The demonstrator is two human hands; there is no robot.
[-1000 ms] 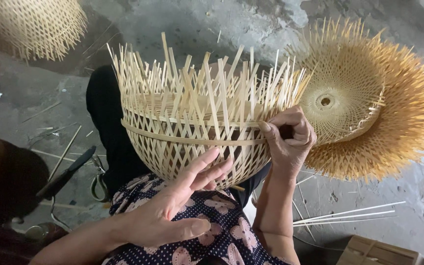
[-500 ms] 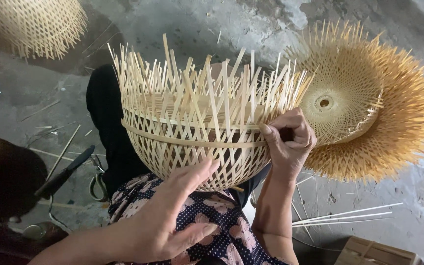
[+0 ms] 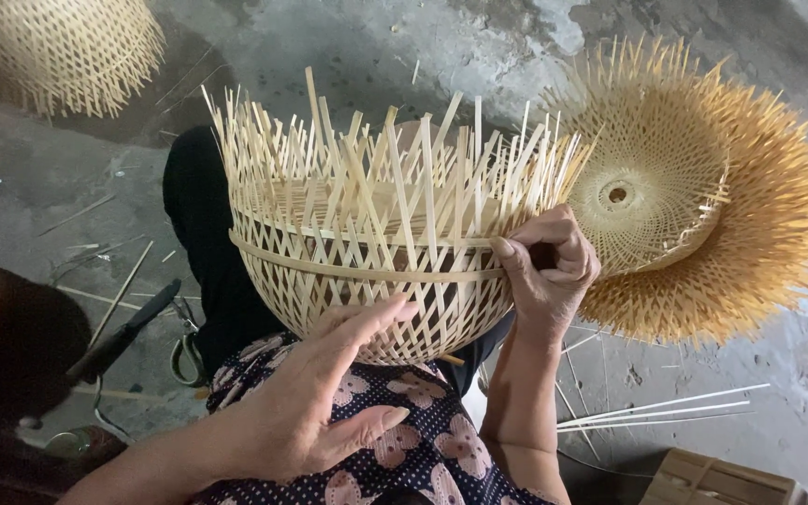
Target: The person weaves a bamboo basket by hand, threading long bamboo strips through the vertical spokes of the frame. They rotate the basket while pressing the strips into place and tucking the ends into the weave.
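loose ends, loose hold on a half-woven basket

at the far left a dark-handled tool (image 3: 123, 332) lay on the grey concrete floor (image 3: 479, 47) among stray slivers, well clear of the work. the left hand (image 3: 315, 402) was spread wide and held nothing; its fingertips lay flat on the lower wall of the pale, round, half-woven bamboo basket (image 3: 376, 252), which sat on the person's lap with its uncut strip ends pointing up. the basket lay between the hands, the left just below it and nearer the body, the right at its right flank. the right hand (image 3: 546, 271) was curled narrow, pinching the horizontal bamboo band (image 3: 357, 271) where it met the basket's side. judged from this, the risks were that the band could spring free if the pinch slackened, that the basket could roll under only an open palm, and that the stiff upright ends could prick the fingers. a finished flared bamboo shade (image 3: 703, 187) lay just beyond at the right.
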